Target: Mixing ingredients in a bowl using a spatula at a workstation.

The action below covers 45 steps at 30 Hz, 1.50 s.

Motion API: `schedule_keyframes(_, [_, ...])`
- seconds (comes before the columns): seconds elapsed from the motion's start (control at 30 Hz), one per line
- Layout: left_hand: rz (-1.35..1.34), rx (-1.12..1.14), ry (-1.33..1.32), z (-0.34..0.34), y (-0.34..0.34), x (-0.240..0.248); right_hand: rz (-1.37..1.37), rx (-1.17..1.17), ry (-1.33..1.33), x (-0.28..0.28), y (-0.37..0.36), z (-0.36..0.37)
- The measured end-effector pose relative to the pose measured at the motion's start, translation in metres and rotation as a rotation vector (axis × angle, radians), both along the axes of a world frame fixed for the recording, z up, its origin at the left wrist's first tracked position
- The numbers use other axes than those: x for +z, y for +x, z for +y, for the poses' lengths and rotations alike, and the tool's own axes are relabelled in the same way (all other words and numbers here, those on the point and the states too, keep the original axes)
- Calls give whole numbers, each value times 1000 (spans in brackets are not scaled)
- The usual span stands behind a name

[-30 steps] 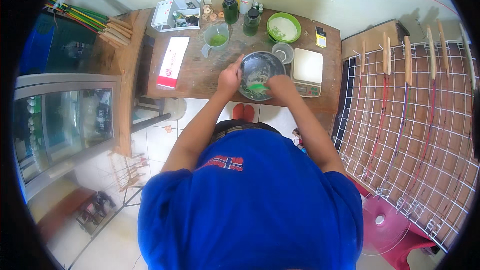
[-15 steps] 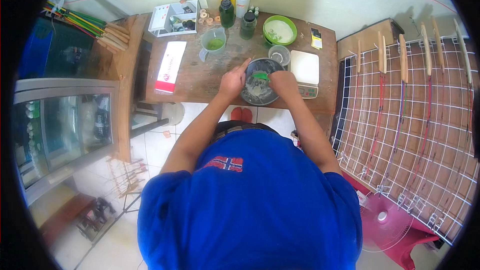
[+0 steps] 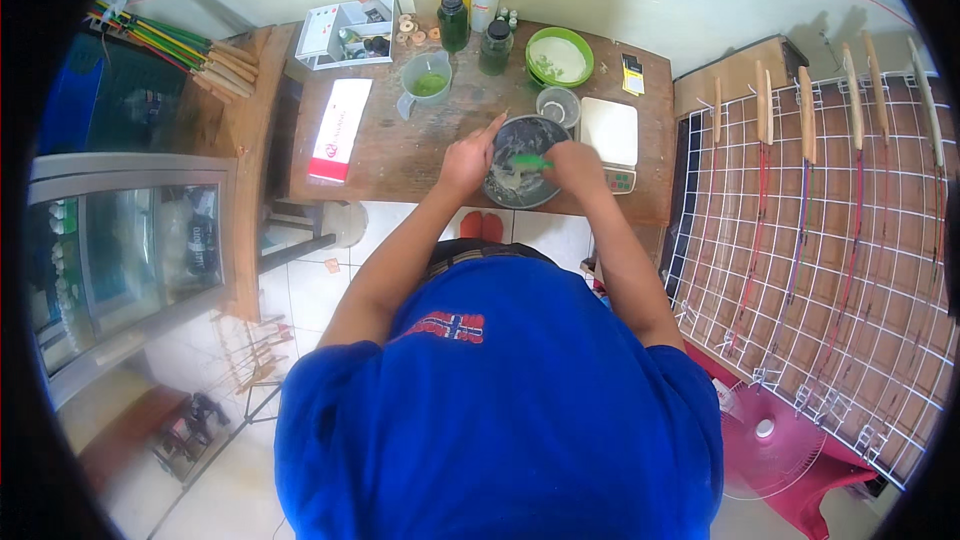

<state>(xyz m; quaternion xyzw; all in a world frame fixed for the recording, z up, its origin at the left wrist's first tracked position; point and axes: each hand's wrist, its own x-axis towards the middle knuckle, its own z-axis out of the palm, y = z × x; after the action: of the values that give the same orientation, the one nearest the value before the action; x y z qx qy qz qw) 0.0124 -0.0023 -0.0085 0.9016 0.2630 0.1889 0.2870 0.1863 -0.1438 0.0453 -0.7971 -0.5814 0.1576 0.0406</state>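
Observation:
A dark grey bowl [image 3: 524, 201] stands near the front edge of the wooden table [image 3: 400, 172], with a pale, wet-looking mixture smeared over its bottom and sides. My left hand [image 3: 466, 164] is closed on the bowl's left rim, its thumb and fingers around the edge. In my right hand [image 3: 574, 170] is a green spatula [image 3: 530, 161], whose blade dips into the mixture. The right hand is slightly blurred and hides the spatula's handle.
Close behind the bowl are a small clear tub [image 3: 558, 106] and a white digital scale [image 3: 609, 133]. A green bowl [image 3: 586, 78] holds pale powder. Farther left stand a measuring jug [image 3: 428, 87], dark green jars [image 3: 496, 50] and a white organizer [image 3: 333, 35]. A wire rack [image 3: 810, 240] borders the right.
My right hand has shifted slightly right, and the spatula's blade now sits lower and farther right in the bowl. My left hand stays on the rim.

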Motion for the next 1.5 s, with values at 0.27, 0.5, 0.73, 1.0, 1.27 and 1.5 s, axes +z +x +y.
schedule_keyframes(0.27, [-19,-18,19,-3,2,7,119,-162,-87,-22,-7,-3])
schedule_keyframes(0.5, [35,-15,0,-1,5,8,251,-279,-89,-22,-18,-13])
schedule_keyframes(0.73, [44,-1,14,0,8,7,156,-254,-58,-10,-20,-6])
schedule_keyframes(1.0, [28,-33,5,2,10,8,426,-462,-123,-10,-7,1])
schedule_keyframes(1.27, [80,-31,1,6,13,10,269,-611,-251,2,15,-2])
schedule_keyframes(1.5, [84,-39,-7,7,19,13,-190,-305,-139,-36,2,-9])
